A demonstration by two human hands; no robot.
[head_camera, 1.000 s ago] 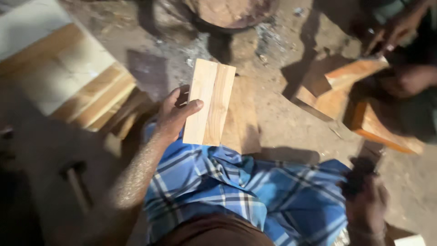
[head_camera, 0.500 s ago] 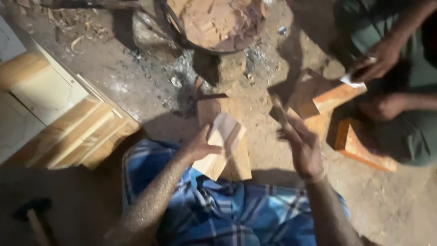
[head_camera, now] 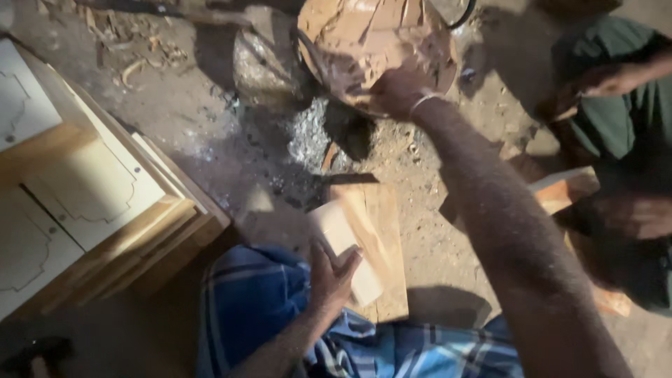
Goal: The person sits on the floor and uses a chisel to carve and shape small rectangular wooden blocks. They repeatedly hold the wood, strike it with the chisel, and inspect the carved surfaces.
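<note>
Head view: one camera, looking down.
Left hand: clamped on a pale wooden piece, just above the blue checked cloth.
Wooden piece: held over a darker board lying on the dirt floor.
Right hand: stretched out to the round pan, touching its brown contents; fingers seemingly bent, grip unclear.
Left edge: stacked wooden panels.
Right edge: another person's hand.

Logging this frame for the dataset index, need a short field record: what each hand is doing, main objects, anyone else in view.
left hand: holds a small pale wood block over a wooden board
right hand: reaches out, in contact with a round pan of brown paste
lap: blue checked cloth
left side: stacked pale panels with cut outlines
other person: seated at right, hand near wood pieces
ground: dirt floor
</note>
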